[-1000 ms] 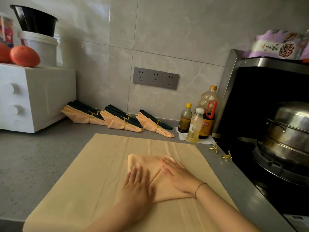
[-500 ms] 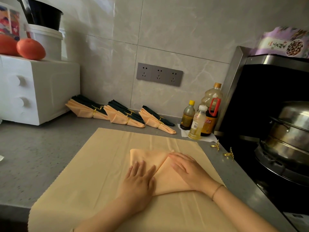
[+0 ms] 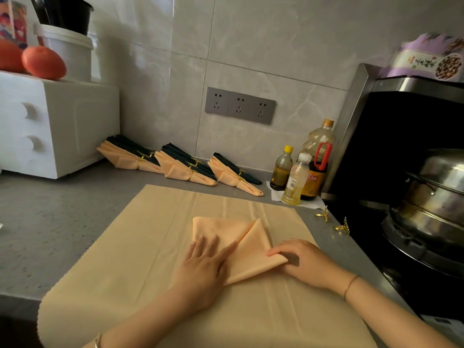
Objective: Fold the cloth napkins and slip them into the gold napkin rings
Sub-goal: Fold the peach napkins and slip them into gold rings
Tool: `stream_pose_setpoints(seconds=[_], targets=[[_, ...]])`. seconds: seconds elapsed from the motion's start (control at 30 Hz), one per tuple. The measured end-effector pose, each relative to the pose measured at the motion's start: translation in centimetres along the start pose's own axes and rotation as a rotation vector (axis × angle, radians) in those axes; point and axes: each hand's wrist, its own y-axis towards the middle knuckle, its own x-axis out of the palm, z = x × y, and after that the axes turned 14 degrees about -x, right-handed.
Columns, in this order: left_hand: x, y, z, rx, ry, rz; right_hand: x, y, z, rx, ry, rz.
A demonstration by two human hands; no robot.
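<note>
- One peach napkin, folded into a pointed shape with a diagonal seam across the top, lying near the middle of a large beige cloth spread over the grey counter.
- Pressed down on its left half by the left hand: palm flat, fingers straight and close together, nothing gripped.
- Held at its right corner by the right hand: fingers bent over the top of the corner, thumb out of sight beneath, a pinch on the fabric as far as can be told.
- Thin bracelet on the right wrist.
- Loose gold napkin rings, two of them, on bare counter just past the cloth's right edge, beside the stove and apart from both hands.
- Three finished bundles in a row along the tiled wall, well behind the cloth: peach and dark napkins together, each banded with a gold ring.
- Three bottles clustered right of the bundles, standing upright on a white sheet.
- White drawer unit at the far left, with an orange fruit and a white bucket on top.
- Steel pot with its lid on, sitting on the stove at the right.
</note>
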Motion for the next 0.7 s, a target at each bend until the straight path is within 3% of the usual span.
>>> stream_pose_setpoints(seconds=[0.4,0.7], targets=[[-0.7,-0.1,0.2,-0.019,-0.030,-0.081,2.1,3.0,0.7,0.111,0.296,0.262],[-0.7,0.1,-0.2,-0.019,-0.097,-0.074,2.1,4.4,0.3,0.186,0.282,0.243]])
